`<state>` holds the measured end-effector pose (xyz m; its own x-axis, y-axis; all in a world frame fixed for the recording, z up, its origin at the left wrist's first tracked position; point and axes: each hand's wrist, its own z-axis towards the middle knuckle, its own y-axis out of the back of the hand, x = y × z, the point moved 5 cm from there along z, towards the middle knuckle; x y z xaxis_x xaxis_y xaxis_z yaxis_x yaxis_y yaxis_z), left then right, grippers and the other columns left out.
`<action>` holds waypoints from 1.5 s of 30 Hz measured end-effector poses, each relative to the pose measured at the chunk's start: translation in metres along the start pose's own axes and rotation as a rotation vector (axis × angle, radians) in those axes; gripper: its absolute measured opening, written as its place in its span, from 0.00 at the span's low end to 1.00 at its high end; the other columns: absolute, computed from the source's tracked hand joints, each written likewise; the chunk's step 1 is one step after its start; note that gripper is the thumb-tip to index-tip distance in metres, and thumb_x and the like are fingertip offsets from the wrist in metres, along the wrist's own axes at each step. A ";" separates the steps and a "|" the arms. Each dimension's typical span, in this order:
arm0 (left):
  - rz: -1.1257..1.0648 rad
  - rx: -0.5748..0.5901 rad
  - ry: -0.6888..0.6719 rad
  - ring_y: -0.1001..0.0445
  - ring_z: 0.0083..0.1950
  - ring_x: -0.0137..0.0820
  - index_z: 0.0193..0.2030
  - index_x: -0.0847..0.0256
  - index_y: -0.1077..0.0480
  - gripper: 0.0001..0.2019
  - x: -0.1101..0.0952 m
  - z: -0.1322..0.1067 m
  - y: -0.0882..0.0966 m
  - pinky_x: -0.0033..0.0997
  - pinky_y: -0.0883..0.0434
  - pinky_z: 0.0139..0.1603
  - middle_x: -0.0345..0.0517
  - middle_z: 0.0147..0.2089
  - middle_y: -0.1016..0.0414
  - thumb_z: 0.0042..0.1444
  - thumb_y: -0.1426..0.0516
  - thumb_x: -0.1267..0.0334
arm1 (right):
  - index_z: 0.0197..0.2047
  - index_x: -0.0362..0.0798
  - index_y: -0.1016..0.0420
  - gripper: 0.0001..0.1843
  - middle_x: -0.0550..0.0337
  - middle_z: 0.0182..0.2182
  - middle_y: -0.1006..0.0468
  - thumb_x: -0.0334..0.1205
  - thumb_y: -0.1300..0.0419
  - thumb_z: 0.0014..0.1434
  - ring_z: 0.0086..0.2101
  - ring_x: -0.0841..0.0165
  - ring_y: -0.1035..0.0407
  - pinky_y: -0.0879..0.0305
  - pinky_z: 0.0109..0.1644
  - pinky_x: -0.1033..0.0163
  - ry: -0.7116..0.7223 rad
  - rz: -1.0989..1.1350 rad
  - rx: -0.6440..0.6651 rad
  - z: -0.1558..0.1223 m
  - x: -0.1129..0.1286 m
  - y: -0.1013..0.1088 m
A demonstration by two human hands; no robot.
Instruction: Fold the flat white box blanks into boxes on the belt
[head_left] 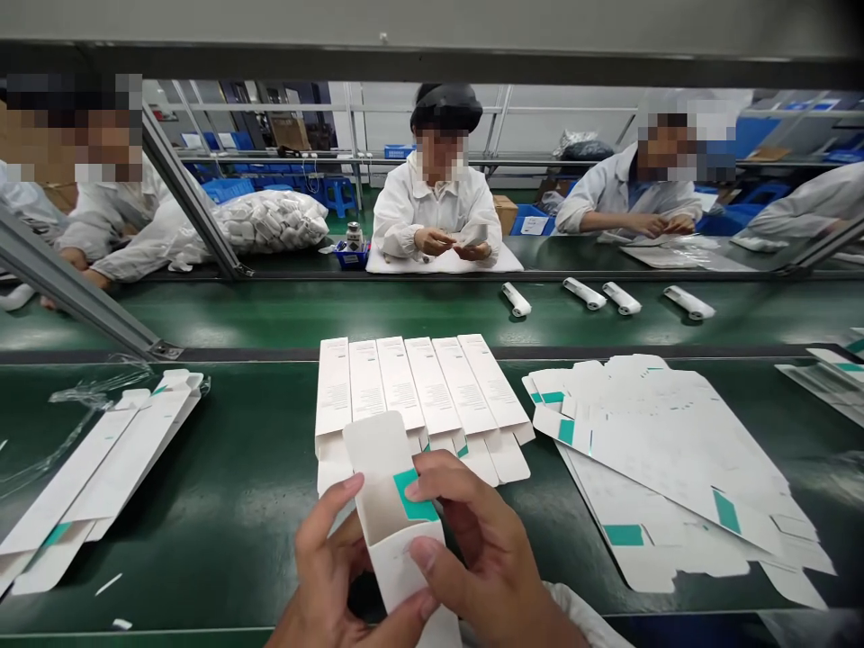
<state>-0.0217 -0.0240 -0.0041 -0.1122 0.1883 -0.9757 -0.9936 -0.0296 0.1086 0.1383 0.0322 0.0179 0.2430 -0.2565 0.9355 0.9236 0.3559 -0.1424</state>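
Holding a small white carton (388,513), teal tab, top flap open, over the bench's (236,504) near edge, clasped at its sides by fingers of left hand (330,567) and right hand (479,540); folded cartons (418,387) just behind, flat blanks (661,450) toward the right edge.

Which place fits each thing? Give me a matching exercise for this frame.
1 open box
2 box row
3 blank pile
4 tubes

A on the far belt
B in left hand and right hand
C on the near table, right of the box row
D on the near table, just beyond the hands

Pairs: 1-B, 2-D, 3-C, 4-A
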 end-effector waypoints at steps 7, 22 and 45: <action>0.128 0.128 -0.272 0.13 0.51 0.31 0.76 0.37 0.40 0.35 -0.003 0.007 0.018 0.24 0.14 0.53 0.42 0.64 0.22 0.70 0.31 0.64 | 0.59 0.65 0.18 0.19 0.59 0.49 0.22 0.34 0.28 0.69 0.42 0.65 0.26 0.27 0.42 0.62 0.099 0.007 0.044 0.003 0.005 -0.001; 0.385 0.317 -0.101 0.24 0.31 0.29 0.66 0.48 0.38 0.13 -0.027 0.035 0.027 0.30 0.24 0.31 0.41 0.46 0.27 0.80 0.44 0.61 | 0.60 0.59 0.14 0.12 0.60 0.59 0.13 0.43 0.31 0.76 0.61 0.66 0.20 0.25 0.66 0.61 -0.353 0.409 0.061 0.013 -0.001 -0.002; 0.075 0.377 0.117 0.21 0.44 0.33 0.73 0.30 0.44 0.25 0.000 0.027 0.019 0.33 0.24 0.39 0.40 0.55 0.23 0.78 0.39 0.59 | 0.58 0.68 0.10 0.14 0.65 0.61 0.11 0.40 0.31 0.77 0.64 0.61 0.18 0.21 0.73 0.55 -0.166 0.065 0.065 0.011 0.005 0.016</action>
<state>-0.0411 0.0015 0.0028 -0.2045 0.0861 -0.9751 -0.9185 0.3276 0.2215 0.1511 0.0468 0.0235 0.2444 -0.0811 0.9663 0.8851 0.4256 -0.1882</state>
